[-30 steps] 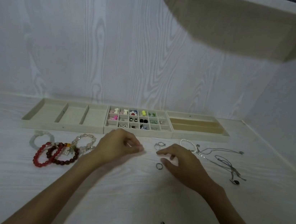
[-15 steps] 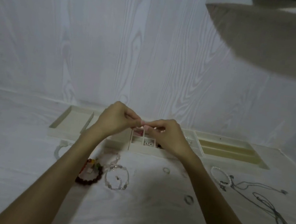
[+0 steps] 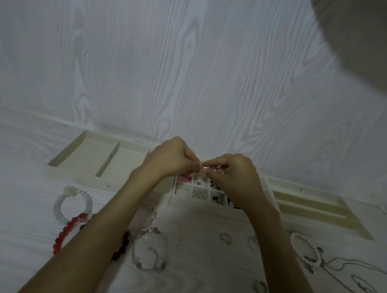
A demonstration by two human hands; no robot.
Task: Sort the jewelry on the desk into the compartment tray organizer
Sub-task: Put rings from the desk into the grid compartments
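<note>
Head view: both hands are being held together above the middle compartment tray [image 3: 206, 206], fingertip to fingertip. The left hand [image 3: 170, 159] is being kept curled, its thumb and forefinger pinched toward the right hand [image 3: 235, 176], whose fingers are likewise pinched inward. Something very small is apparently being pinched between them, but what it is cannot be told.

The small cells of the middle tray are being occupied by tiny pieces: pink ones [image 3: 185, 178], a pair of pale bow shapes [image 3: 199, 194], and dark ones [image 3: 216, 185]. A left tray [image 3: 88, 154] with wide sections and a right tray [image 3: 315, 206] with long slots are being flanked against it on the white desk [image 3: 4, 232].

Loose jewelry is lying on the desk nearer the person. A frosted white bracelet [image 3: 62, 212], a red bead bracelet [image 3: 62, 235] and a dark bead bracelet [image 3: 123, 245] are being partly covered by the left forearm. A silver charm bracelet [image 3: 147, 267] is lying between the forearms, with three rings [image 3: 226, 238] [image 3: 254, 243] [image 3: 260, 287] nearby. A pearl bracelet [image 3: 306, 249] and thin chain necklaces [image 3: 366, 284] are lying to the right.
</note>
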